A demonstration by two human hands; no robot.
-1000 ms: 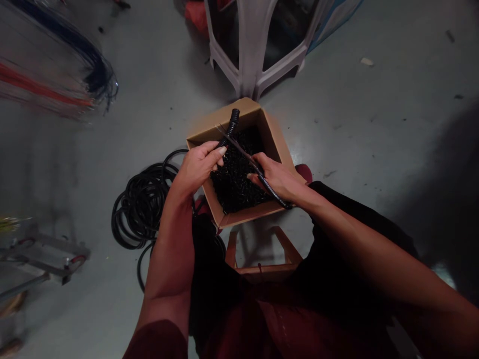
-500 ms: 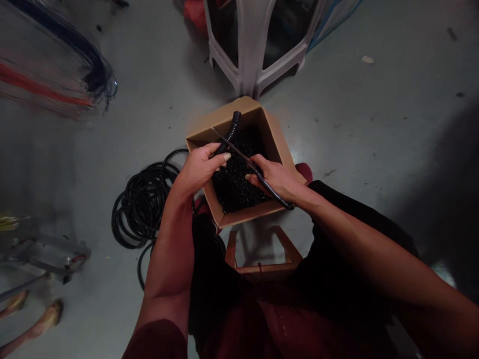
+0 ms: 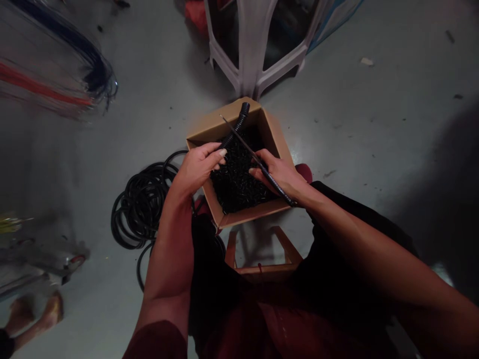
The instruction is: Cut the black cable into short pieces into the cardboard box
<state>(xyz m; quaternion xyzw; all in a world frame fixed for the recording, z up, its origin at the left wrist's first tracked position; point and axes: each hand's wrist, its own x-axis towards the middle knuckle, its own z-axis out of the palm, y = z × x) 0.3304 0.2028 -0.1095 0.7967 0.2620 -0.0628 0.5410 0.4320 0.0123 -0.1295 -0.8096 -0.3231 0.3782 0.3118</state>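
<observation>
My left hand [image 3: 205, 162] is closed round a black corrugated tube [image 3: 241, 119] above an open cardboard box [image 3: 279, 137]. The tube's free end points up and away over the far rim. In my right hand [image 3: 275, 172] is a thin blade [image 3: 239, 138] with a dark, wrapped-looking handle [image 3: 275, 185] lying back along the wrist. The blade slants up to the left and crosses over the tube in this view; whether they touch I cannot tell. Many small black pieces [image 3: 243, 184] fill the bottom of the box.
Coiled black tubing [image 3: 144, 204] lies on the floor left of the box. Beyond stands a white plastic stool [image 3: 250, 50]. Blue wires [image 3: 75, 37] and red wires [image 3: 41, 87] hang at upper left. Another person's feet [image 3: 50, 311] show at lower left. A wooden frame [image 3: 267, 271] is between my legs.
The tube's free end has moved up and to the right, with more of it out past my left hand. The blade and my right hand have shifted slightly right, the tip higher.
</observation>
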